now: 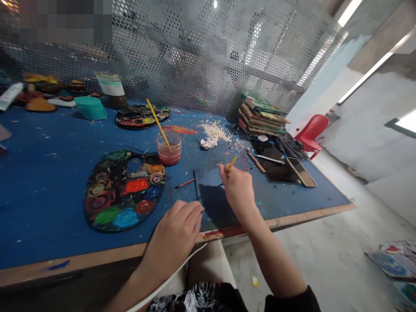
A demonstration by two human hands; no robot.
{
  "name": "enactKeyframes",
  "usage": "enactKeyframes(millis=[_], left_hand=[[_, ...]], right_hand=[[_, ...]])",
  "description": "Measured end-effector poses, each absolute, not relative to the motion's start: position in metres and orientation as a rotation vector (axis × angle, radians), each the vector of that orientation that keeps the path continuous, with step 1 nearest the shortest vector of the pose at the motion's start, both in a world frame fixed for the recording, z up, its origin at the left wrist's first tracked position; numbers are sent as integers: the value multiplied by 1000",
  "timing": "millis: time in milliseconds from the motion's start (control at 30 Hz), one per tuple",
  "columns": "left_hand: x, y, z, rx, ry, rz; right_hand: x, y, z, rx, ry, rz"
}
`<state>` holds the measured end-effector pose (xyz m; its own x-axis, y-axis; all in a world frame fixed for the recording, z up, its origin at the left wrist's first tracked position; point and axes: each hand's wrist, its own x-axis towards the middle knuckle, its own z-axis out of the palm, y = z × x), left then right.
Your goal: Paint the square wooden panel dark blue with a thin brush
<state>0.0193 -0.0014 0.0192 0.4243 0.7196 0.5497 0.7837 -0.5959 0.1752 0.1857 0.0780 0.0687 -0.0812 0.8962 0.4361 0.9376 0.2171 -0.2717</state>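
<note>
A dark blue painted panel (208, 190) lies flat near the table's front edge. My right hand (238, 190) is closed on a yellow-handled paintbrush (232, 163), held over the panel's right part. My left hand (177, 236) rests at the panel's lower left corner with its fingers curled against the edge. A round palette (121, 190) covered with red, green, blue and orange paint lies to the left of my left hand. Behind it stands a clear cup (169, 148) of reddish water with a yellow brush (157, 121) leaning in it.
A second palette (141, 116), a teal tub (91, 108) and a jar (111, 89) stand at the back by the perforated metal screen (195, 52). Stacked painted boards (261, 117), a tablet (274, 164), a phone (301, 172) and loose brushes lie right. A red chair (310, 132) stands beyond.
</note>
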Motion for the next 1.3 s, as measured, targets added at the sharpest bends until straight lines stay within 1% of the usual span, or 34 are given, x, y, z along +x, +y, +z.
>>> enactKeyframes(millis=[67, 133, 200, 267, 333, 433, 500, 567, 667, 767, 833, 933, 1033, 1133, 1233, 1300], left_hand=[[20, -2, 20, -2569, -1362, -886], [20, -3, 21, -2575, -1376, -878], [20, -3, 22, -2578, -1392, -877], [20, -4, 23, -2583, -1400, -880], [20, -4, 24, -2589, -1399, -887], [20, -4, 25, -2596, -1393, -904], [20, -4, 26, -2598, -1394, -913], [20, -4, 26, -2597, -1397, -917], [21, -3, 23, -2582, -1403, -915], [21, -4, 21, -2568, -1410, -902], [21, -4, 20, -2568, -1412, -894], [21, -5, 21, -2576, -1411, -897], [20, -4, 22, -2584, -1402, -904], [20, -3, 24, -2598, -1393, -896], [21, -3, 24, -2604, -1402, -882], [21, -3, 23, -2597, -1411, -874]], right_hand=[[164, 78, 70, -1584, -2040, 2], [155, 80, 72, -1495, -2028, 213], [162, 85, 72, -1461, -1945, 421], [182, 92, 71, -1499, -1845, 495], [210, 98, 70, -1572, -1778, 431], [241, 100, 71, -1679, -1679, 238], [242, 99, 72, -1721, -1657, 126], [225, 98, 72, -1729, -1694, 82], [182, 98, 71, -1667, -1822, 122], [152, 103, 73, -1555, -1928, 229], [154, 109, 73, -1513, -1940, 313], [188, 120, 73, -1553, -1852, 371], [232, 124, 73, -1666, -1720, 302], [249, 124, 75, -1739, -1664, 169], [225, 124, 77, -1731, -1743, 102], [194, 123, 78, -1687, -1841, 125]])
